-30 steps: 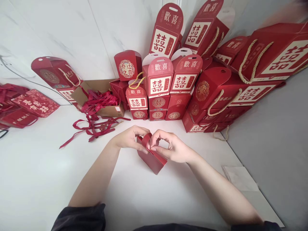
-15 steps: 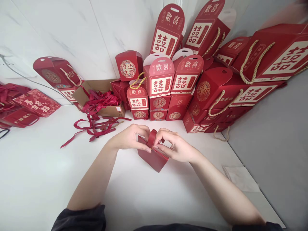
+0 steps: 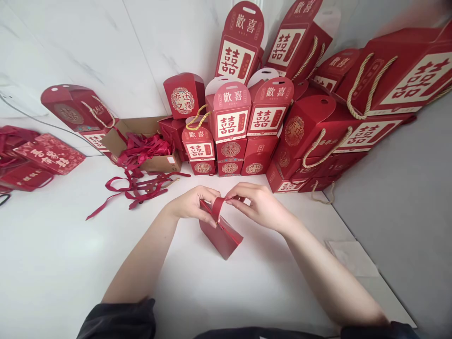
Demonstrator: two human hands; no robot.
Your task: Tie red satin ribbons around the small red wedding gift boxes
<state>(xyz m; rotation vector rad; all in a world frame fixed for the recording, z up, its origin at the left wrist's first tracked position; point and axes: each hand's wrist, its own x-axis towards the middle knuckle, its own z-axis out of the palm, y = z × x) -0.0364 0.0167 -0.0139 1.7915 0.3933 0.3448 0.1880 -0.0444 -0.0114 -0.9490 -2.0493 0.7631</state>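
A small dark red gift box (image 3: 219, 238) stands on the white table in front of me, its top edges drawn together. My left hand (image 3: 197, 205) pinches the box's top, thumb on the near side and fingers behind. From that top rises a red strap (image 3: 218, 207), bending over toward the right. My right hand (image 3: 256, 205) pinches the strap's free end between thumb and fingertips, up and to the right of the box. The fingers of my left hand behind the box are partly hidden.
Behind my hands, red gift boxes (image 3: 231, 110) stand stacked along the wall. An open cardboard box (image 3: 158, 164) holds red ribbons, with loose ribbons (image 3: 141, 188) before it. More red boxes (image 3: 52, 153) lie at the left. A pale flat square (image 3: 353, 258) lies at the right.
My right hand has moved up and right from the box top, drawing the strap's end with it. The left hand stays at the box, which has tilted slightly.
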